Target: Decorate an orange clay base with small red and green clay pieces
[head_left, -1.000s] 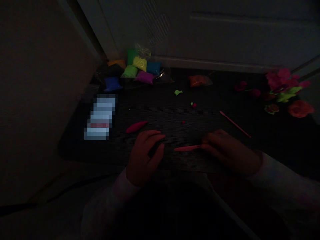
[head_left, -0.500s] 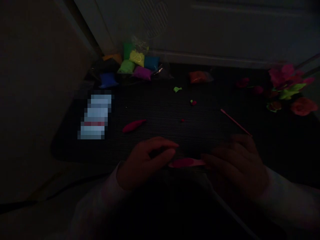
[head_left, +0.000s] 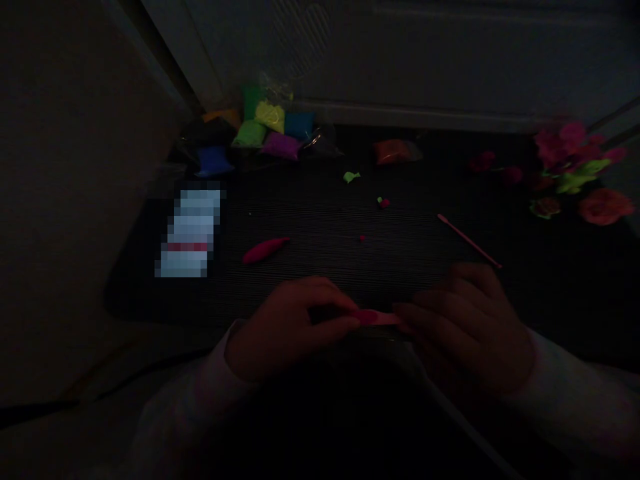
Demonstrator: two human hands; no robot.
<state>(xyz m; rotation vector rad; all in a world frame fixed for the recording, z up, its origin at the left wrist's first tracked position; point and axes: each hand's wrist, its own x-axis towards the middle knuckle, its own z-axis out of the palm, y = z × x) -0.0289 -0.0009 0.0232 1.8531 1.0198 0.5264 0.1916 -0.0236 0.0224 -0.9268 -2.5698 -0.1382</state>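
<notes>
The picture is very dark. Near the table's front edge, my right hand [head_left: 465, 327] is closed on one end of a pink modelling tool [head_left: 387, 319]. A flattened piece of dark pink clay [head_left: 367, 317] lies along the tool's flat blade. From the other side, my left hand [head_left: 295, 327] closes thumb and forefinger on the clay-covered end. A tapered roll of dark pink clay [head_left: 265, 251] rests on the table beyond my left hand. Farther off are a tiny red clay ball [head_left: 362, 238], a small red and green clay piece [head_left: 383, 203] and a green clay scrap [head_left: 351, 177].
A second thin pink tool [head_left: 470, 241] lies beyond my right hand. Several coloured clay packets [head_left: 281, 145] are heaped at the back left, and an orange packet [head_left: 395, 152] lies at the back. Clay-like flowers [head_left: 575, 173] stand right. A blurred-out bright screen [head_left: 193, 233] is left.
My left thumb and forefinger have come together onto the clay end of the tool, from being apart beside it. My right hand and the tool have shifted slightly left and up.
</notes>
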